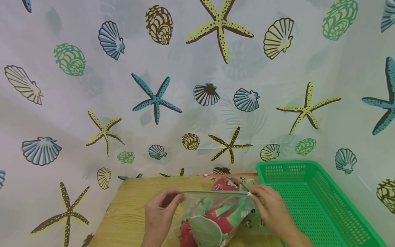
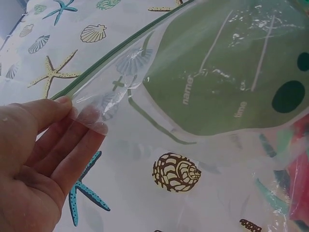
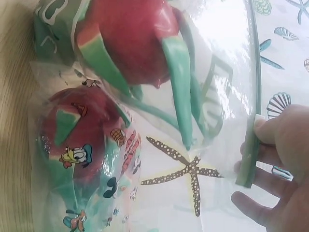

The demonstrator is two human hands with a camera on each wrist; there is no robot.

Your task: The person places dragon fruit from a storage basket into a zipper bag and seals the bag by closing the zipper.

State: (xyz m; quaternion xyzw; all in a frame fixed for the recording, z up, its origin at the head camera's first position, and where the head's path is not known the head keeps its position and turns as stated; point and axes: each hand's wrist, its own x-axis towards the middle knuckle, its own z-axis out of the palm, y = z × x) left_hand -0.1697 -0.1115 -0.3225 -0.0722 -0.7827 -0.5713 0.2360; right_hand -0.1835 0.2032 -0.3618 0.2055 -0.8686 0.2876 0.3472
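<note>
A clear zip bag (image 1: 206, 232) with a green zip strip and a large green printed panel is stretched upright between my hands. Inside show red dragon fruit (image 3: 128, 41) with long green scales. My left hand (image 1: 158, 213) pinches the left top corner between thumb and fingers; in the left wrist view, the panel (image 2: 212, 82) bears the words "name" and "time". At the other end of the strip, my right hand (image 1: 273, 211) pinches the zip with thumb in front and fingers behind. Behind this bag, a second zip bag (image 3: 135, 181) with cartoon prints holds another dragon fruit (image 1: 224, 184).
A green plastic basket (image 1: 331, 192) with perforated walls stands to the right, close to my right hand. Beneath everything is a wooden table (image 1: 132, 209). A white curtain (image 1: 191, 68) printed with shells and starfish hangs behind and along both sides.
</note>
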